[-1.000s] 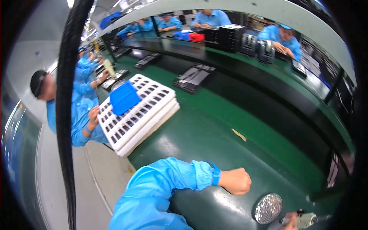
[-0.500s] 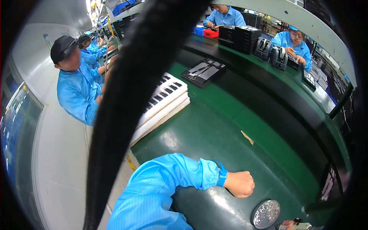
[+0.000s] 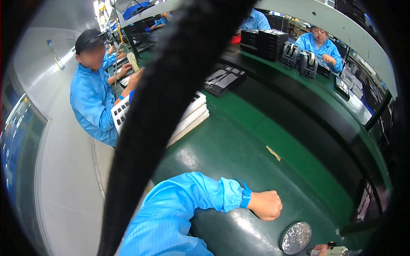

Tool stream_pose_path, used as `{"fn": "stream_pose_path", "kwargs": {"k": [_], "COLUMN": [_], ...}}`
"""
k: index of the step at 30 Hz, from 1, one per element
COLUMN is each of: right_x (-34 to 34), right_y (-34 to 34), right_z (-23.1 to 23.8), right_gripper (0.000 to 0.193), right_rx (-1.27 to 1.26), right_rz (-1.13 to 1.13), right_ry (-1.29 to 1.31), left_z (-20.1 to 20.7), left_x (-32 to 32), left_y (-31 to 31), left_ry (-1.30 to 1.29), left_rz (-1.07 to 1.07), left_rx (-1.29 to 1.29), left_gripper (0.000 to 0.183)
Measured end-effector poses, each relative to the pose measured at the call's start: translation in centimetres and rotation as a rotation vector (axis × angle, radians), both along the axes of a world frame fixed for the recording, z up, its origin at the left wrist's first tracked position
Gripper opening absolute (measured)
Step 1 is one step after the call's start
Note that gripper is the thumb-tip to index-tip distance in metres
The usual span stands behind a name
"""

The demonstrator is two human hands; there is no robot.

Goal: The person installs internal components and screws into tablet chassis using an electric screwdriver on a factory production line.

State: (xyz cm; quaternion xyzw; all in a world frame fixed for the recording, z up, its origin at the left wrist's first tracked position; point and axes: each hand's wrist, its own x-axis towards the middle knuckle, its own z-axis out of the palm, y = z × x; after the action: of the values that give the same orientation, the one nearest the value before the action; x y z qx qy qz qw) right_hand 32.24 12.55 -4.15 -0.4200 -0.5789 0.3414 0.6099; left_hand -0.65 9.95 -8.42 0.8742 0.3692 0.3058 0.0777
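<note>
My left arm in a blue sleeve reaches in from the lower left. A blue strap circles its wrist. My left hand (image 3: 265, 205) rests as a fist on the green tabletop, back upward; the inside of the fist is hidden. Close to it lies a round dish (image 3: 295, 237) full of small shiny pieces. At the lower edge, just right of the dish, part of my right hand (image 3: 319, 248) shows, its fingers closed against a beige device (image 3: 335, 251) with a black knob. Most of that hand and device is cut off by the frame.
White foam trays (image 3: 192, 118) stand on the left, beside a co-worker (image 3: 92, 91) in blue. A black electronic unit (image 3: 224, 80) lies farther back. Black stacked boxes (image 3: 264, 42) and tape dispensers (image 3: 299, 58) line the far side. A dark strap (image 3: 166, 85) crosses the view. A tan scrap (image 3: 273, 153) lies on the table.
The view has shifted slightly. The co-worker at left has turned and raised their hands, and a white tray with dark slots now shows tilted by them. My hands stay in place.
</note>
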Motion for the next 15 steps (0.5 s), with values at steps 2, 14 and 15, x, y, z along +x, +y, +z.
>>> {"fn": "stream_pose_path", "kwargs": {"k": [2, 14, 15], "right_x": [0.42, 0.44, 0.51], "right_y": [0.07, 0.08, 0.03], "right_z": [-0.10, -0.21, -0.57], "right_gripper": [0.013, 0.013, 0.013], "right_rx": [-0.001, -0.005, -0.013], "right_rz": [0.003, -0.019, -0.014], "right_ry": [-0.024, 0.031, 0.054], "left_z": [0.03, -0.30, -0.42], "left_x": [0.23, 0.39, 0.35], "left_y": [0.24, 0.51, 0.31], "left_ry": [0.005, -0.005, 0.003], "left_rz": [-0.008, -0.026, -0.018], "left_rx": [-0.002, -0.003, -0.009], "left_gripper": [0.023, 0.024, 0.023]}}
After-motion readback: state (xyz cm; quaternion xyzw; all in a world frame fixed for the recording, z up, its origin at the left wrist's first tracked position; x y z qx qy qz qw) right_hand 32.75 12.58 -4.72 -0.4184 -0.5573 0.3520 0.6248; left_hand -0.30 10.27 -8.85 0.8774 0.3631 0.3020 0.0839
